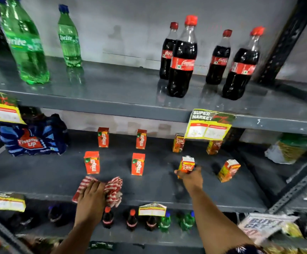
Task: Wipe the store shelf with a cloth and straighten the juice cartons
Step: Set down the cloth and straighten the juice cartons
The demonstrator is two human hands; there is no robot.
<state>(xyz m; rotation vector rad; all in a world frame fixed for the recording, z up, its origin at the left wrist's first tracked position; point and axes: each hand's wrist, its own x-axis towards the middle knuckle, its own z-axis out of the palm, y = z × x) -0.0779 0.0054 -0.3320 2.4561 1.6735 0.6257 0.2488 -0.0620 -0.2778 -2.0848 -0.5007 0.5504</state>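
On the grey middle shelf (39, 176), my left hand (92, 194) presses a red-and-white striped cloth (113, 187) flat near the front edge. My right hand (191, 177) grips a small orange juice carton (187, 165) from below and in front. A second carton (228, 170) stands tilted to its right. Two more cartons (178, 143) stand at the back, one (214, 147) partly behind a hanging label. Several red Maaza cartons (91, 162) stand upright in two rows, left of centre.
A dark blue Thums Up pack (33, 140) sits at the shelf's left. Cola bottles (183, 59) and green Sprite bottles (69, 37) stand on the upper shelf. A paper label (209, 125) hangs from its edge. Small bottles (131, 219) fill the shelf below.
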